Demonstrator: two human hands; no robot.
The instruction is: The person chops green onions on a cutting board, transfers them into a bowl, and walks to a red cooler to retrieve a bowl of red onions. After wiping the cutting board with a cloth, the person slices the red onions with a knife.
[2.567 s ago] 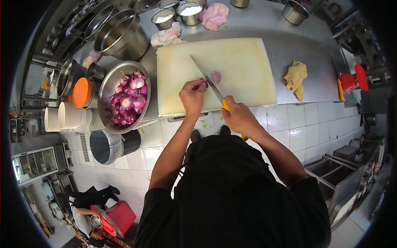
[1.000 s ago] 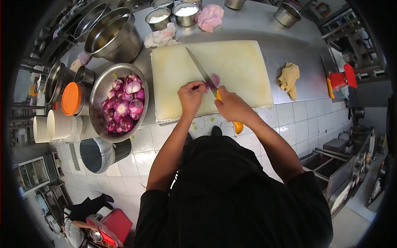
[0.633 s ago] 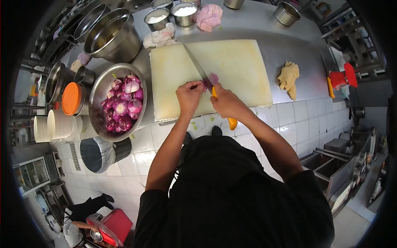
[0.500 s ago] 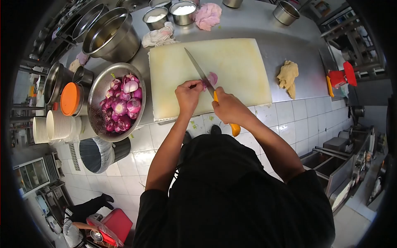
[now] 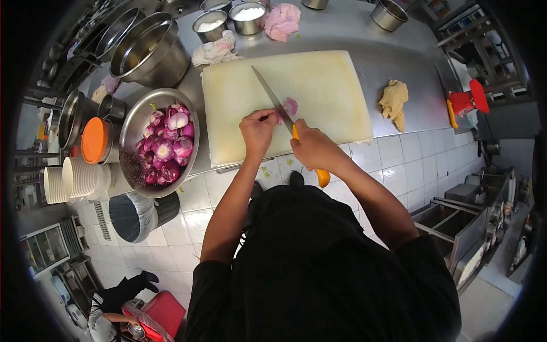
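My right hand [image 5: 315, 146] is wrapped round the yellow handle of a long kitchen knife [image 5: 268, 88], whose blade points away and to the left over the white cutting board [image 5: 319, 74]. My left hand [image 5: 257, 132] is closed beside the blade, with its fingertips on a purple onion piece that they mostly hide. Another cut piece of red onion [image 5: 291, 106] lies on the board just right of the blade. Left of the board, a perforated steel colander [image 5: 132, 165] holds several peeled red onions [image 5: 165, 149].
A large steel pot [image 5: 162, 68], containers of white powder [image 5: 249, 26] and a white cloth [image 5: 216, 52] stand behind and left. A tan cloth [image 5: 394, 101] lies to the right. Below the colander is a lined bin [image 5: 132, 216]. Another person [image 5: 122, 296] is at lower left.
The view has shifted slightly. My hands and the knife stay in nearly the same place on the board. The person at lower left has moved a little.
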